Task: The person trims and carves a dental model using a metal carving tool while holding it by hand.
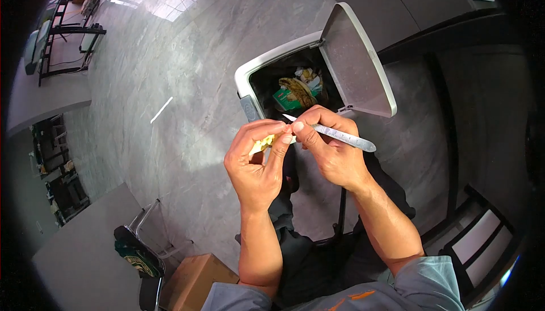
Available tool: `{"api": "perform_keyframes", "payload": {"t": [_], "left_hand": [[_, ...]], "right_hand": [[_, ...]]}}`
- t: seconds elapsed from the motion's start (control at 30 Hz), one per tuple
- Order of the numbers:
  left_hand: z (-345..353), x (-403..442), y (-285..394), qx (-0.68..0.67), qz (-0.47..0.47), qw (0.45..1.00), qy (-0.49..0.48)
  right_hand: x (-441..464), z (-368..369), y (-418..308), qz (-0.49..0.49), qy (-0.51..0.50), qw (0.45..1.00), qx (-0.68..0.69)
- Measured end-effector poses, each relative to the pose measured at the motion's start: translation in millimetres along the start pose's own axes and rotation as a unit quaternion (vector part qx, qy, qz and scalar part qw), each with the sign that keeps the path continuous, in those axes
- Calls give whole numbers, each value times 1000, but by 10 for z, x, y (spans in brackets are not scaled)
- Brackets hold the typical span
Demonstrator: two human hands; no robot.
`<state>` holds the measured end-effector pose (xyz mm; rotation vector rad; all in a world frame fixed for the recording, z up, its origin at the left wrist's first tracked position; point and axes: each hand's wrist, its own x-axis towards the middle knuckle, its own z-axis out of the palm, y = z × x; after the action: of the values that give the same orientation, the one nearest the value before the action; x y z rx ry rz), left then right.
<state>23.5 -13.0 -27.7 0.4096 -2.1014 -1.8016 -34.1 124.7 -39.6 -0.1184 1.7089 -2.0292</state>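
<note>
My right hand (335, 149) is closed around a slim silver knife (346, 137) that looks like a scalpel, its pointed blade toward the upper left. Beside it, my left hand (258, 160) pinches a small pale yellow piece (265, 142), mostly covered by the fingers. The fingertips of both hands meet near the blade. Just beyond them stands a white-rimmed bin (278, 49) with its lid (355, 55) swung open to the right. Inside the bin lie a green packet (288, 99) and a brownish peel-like scrap (298, 90).
Grey marbled floor (193, 78) surrounds the bin, with a white strip (161, 110) on it. A cardboard box (198, 282) and a metal-framed chair (142, 248) stand at the lower left. Dark table framing (440, 123) runs along the right. A black rack (68, 32) is at the upper left.
</note>
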Motion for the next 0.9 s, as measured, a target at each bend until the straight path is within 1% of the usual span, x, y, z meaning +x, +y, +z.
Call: {"api": "perform_keyframes", "payload": {"t": [0.1,0.2,0.47,0.57,0.67,0.7,0.77,0.9], "left_hand": [[-7,-16,6,-1,-11,1000,2],[-8,-9,9,6,-12,1000,4],[13,-8,25,6,-14,1000,11],[-17,-27,9,-1,-38,999,4],[-18,-41,63,-70,-117,990,37],[-21,-42,52,-116,-131,983,47],[-23,-37,18,-208,-157,963,68],[14,-43,11,-288,-196,935,68]], "right_hand": [[3,1,-4,-13,0,1000,-19],[-3,17,-13,-9,3,1000,2],[1,-3,19,-15,-7,1000,-13],[-4,1,-3,-10,-3,1000,3],[0,8,-40,11,19,998,54],[1,13,-45,20,29,996,76],[-3,24,32,-50,43,998,5],[1,90,-42,-158,48,980,-106]]}}
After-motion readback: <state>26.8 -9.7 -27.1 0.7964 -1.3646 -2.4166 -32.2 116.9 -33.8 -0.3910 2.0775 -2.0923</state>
